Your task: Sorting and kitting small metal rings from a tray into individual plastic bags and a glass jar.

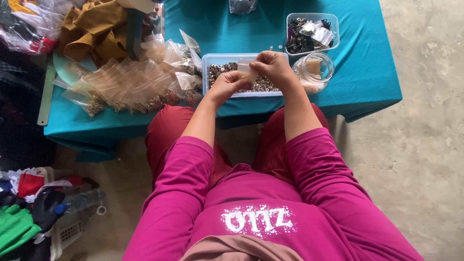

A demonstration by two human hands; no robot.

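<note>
Teal cloth (367, 72) covers the low table beneath the grip. Left of the grip spreads a heap of filled clear bags (130, 84); directly under it sits a clear tray of small metal rings (212, 72). Both the left hand (227, 86) and right hand (273, 67) pinch one small clear bag (245, 67), fingers closed on its edges.

Both forearms reach forward from magenta sleeves pushed to the elbows and angle inward, so the hands meet in front of the body. The left hand (227, 83) is curled, fingers bent toward the thumb in a pinch. The right hand (271, 65) sits slightly higher, knuckles up, fingertips pinched close against the left's.
</note>
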